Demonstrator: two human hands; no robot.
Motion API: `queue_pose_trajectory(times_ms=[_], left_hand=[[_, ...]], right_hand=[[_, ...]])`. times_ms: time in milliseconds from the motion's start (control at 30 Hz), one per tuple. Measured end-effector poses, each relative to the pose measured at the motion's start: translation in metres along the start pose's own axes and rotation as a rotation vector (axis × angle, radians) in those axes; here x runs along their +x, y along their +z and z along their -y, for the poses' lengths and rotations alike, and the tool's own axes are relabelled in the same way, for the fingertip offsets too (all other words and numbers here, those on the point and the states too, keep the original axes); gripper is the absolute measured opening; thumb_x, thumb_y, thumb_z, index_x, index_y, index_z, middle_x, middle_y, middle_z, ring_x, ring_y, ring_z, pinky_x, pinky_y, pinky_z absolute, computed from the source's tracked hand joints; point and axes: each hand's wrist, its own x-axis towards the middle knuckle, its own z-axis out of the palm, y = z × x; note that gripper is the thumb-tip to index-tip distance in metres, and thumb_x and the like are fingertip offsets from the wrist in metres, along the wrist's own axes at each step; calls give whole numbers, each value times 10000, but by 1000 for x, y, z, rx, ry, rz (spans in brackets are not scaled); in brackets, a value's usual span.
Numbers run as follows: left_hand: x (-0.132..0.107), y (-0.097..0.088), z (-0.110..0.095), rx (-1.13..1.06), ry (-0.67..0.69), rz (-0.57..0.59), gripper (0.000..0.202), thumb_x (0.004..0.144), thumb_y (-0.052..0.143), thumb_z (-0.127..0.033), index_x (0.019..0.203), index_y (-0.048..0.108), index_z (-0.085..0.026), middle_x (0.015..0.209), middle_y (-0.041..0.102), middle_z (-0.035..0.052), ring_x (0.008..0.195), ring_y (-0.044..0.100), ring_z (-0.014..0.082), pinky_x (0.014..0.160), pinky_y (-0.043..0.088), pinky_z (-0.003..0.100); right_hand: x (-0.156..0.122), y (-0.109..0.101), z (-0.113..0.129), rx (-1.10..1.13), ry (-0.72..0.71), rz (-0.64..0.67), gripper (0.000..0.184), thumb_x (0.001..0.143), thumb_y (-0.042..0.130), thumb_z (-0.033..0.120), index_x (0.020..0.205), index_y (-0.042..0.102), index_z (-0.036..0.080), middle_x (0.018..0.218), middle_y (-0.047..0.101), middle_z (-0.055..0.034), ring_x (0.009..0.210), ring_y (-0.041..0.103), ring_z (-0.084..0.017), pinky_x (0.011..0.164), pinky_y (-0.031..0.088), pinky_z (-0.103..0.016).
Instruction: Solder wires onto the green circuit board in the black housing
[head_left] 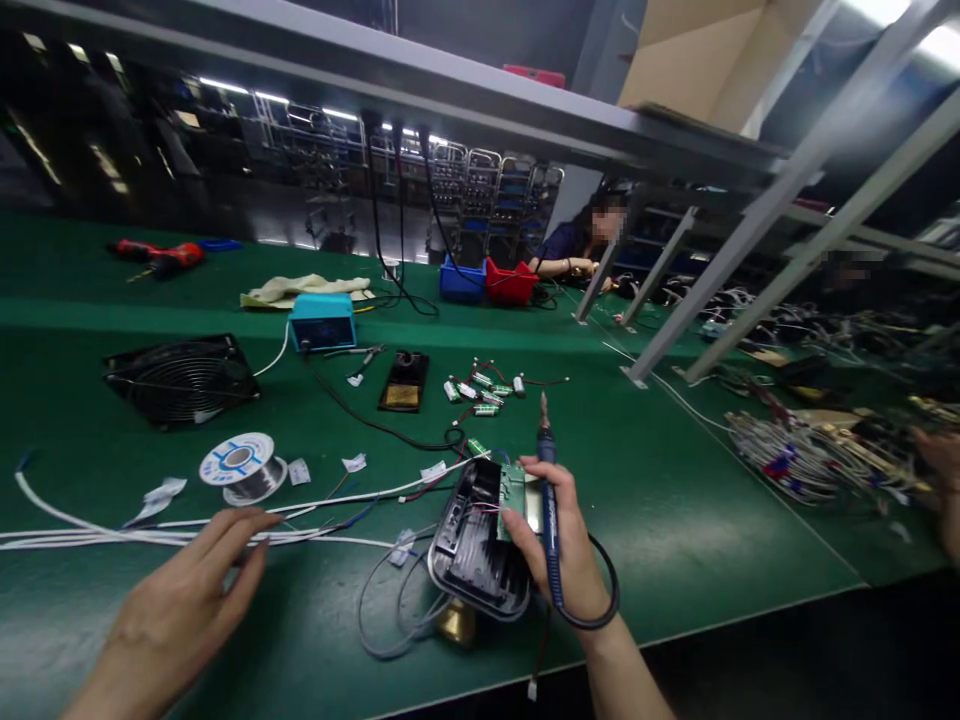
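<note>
My right hand [564, 540] grips a blue soldering iron [547, 470], its tip pointing up and away, and its fingers also rest on a green circuit board [513, 492] set in a black plastic housing [472, 550]. The iron's black cord [600, 600] loops round my wrist. My left hand [196, 590] lies with fingers stretched out over a bundle of white wires [150, 535] on the green bench mat [675, 510]. A spool of solder [241, 464] sits just beyond the wires.
A black fan [181, 378], a blue soldering station [322, 322], an iron stand [405, 380] and several small green cells [484, 390] lie farther back. A wire harness pile [810, 450] lies right, by another person's hand [941, 480]. A person sits behind red and blue bins [487, 282].
</note>
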Motion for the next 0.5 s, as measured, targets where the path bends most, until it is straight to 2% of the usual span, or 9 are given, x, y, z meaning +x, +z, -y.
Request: queue_pose_trajectory(times_ms=[67, 133, 167, 200, 267, 300, 367, 500], left_hand=[[11, 1, -31, -113, 172, -45, 277, 985, 385, -409, 1134, 509, -211, 1062, 584, 7, 831, 636, 90, 659, 515, 138], [18, 1, -59, -200, 286, 41, 291, 982, 441, -371, 1215, 485, -202, 1084, 609, 24, 833, 641, 65, 751, 513, 108], [21, 1, -72, -199, 316, 55, 368, 974, 464, -384, 1290, 450, -196, 1129, 612, 38, 898, 645, 71, 837, 501, 125], [23, 1, -84, -196, 358, 98, 467, 970, 470, -369, 1379, 387, -159, 1217, 585, 72, 959, 640, 68, 861, 476, 100], [28, 2, -104, -191, 406, 113, 565, 979, 429, -358, 1456, 292, -90, 1416, 418, 150, 1175, 554, 99, 902, 445, 90], [31, 3, -111, -181, 411, 83, 549, 987, 397, -359, 1459, 296, -97, 1469, 339, 156, 1237, 508, 120, 952, 437, 134], [36, 10, -121, -201, 445, 38, 505, 994, 377, -361, 1440, 330, -129, 1505, 263, 155, 1241, 503, 130, 983, 449, 197], [35, 39, -121, -284, 636, -83, 525, 951, 484, -437, 1386, 430, -147, 1471, 329, 162, 1259, 490, 193, 913, 509, 220]], right_hand=[[-1, 1, 1, -7, -4, -14, 333, 962, 562, 287, 1248, 395, 251, 1223, 444, -39, 1164, 460, -138, 1031, 322, -235], [-1, 1, 2, -13, -10, -17, 330, 964, 560, 277, 1252, 400, 257, 1225, 442, -30, 1161, 459, -123, 1024, 318, -208], [-1, 0, 2, -10, -14, -18, 327, 965, 560, 274, 1252, 403, 259, 1222, 445, -26, 1161, 458, -116, 1021, 313, -196], [0, 0, 2, -3, -16, -17, 322, 965, 559, 272, 1249, 408, 258, 1219, 448, -24, 1160, 457, -113, 1018, 311, -189], [1, -1, 2, 20, -10, -12, 308, 970, 550, 261, 1247, 415, 258, 1214, 457, -21, 1154, 461, -110, 1007, 314, -187], [3, -1, 1, 32, -5, -11, 306, 972, 546, 255, 1249, 415, 261, 1213, 460, -19, 1149, 465, -111, 997, 321, -190], [4, -1, 0, 43, 11, -14, 303, 976, 539, 247, 1251, 415, 270, 1206, 468, -15, 1139, 473, -115, 978, 334, -203], [2, -2, 7, 64, 44, -70, 296, 956, 555, 265, 1231, 448, 265, 1151, 497, -17, 1073, 508, -133, 940, 371, -241]])
